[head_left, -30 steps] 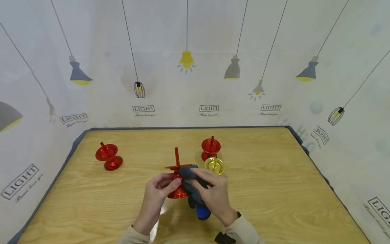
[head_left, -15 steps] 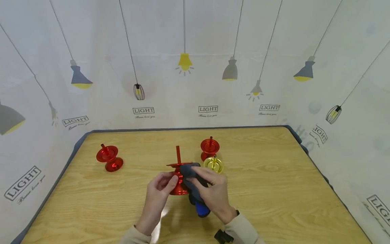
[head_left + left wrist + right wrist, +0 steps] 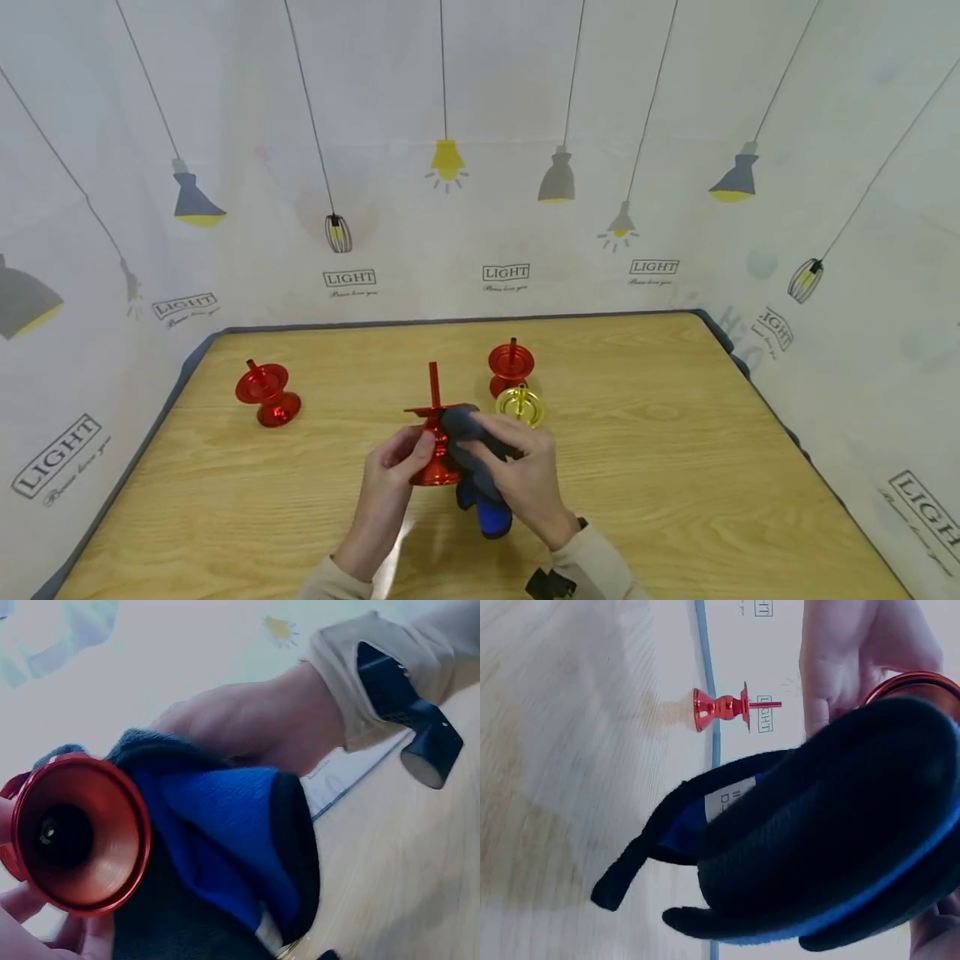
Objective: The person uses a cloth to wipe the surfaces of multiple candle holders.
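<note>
My left hand grips a shiny red candle holder by its waist, upright above the table, its spike pointing up. The hollow underside of its base faces the left wrist camera. In my right hand is a bunched dark grey and blue cloth, pinched between thumb and fingers and pressed against the holder's right side just under the dish. Folds of the cloth fill much of the right wrist view and cover part of the holder.
A second red candle holder stands at the table's left. Behind my hands are another red holder and a gold one, partly hidden by my right hand. A lamp-printed white backdrop encloses the wooden table.
The red candle holder rises slightly, then lowers again, with the cloth staying against its side. Both hands keep their hold. The head view shifts a little.
</note>
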`<action>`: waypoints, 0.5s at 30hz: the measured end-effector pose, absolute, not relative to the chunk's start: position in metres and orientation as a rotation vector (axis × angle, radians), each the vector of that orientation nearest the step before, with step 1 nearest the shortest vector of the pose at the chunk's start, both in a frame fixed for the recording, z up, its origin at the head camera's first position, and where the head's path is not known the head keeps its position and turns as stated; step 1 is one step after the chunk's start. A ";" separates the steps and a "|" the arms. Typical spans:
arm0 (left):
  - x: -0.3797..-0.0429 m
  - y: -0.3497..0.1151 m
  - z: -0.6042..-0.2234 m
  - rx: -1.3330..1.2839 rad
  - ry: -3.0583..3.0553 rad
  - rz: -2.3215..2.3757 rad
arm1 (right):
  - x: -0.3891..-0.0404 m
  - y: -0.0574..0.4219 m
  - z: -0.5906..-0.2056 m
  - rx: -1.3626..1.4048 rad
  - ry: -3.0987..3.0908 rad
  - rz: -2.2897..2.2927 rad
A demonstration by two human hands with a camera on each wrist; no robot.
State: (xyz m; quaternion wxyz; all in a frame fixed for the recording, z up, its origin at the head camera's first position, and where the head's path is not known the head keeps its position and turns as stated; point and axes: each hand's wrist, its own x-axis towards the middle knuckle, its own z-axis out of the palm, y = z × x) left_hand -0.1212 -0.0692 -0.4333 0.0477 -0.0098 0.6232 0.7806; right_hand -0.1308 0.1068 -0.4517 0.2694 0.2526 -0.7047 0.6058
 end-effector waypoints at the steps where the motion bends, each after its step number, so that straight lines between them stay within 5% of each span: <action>1: -0.121 -0.070 -0.434 -0.040 1.877 2.385 | -0.131 0.106 -0.452 0.680 -1.904 1.637; 15: -0.117 -0.070 -0.427 -0.074 2.150 2.327 | -0.126 0.101 -0.441 0.682 -1.946 1.302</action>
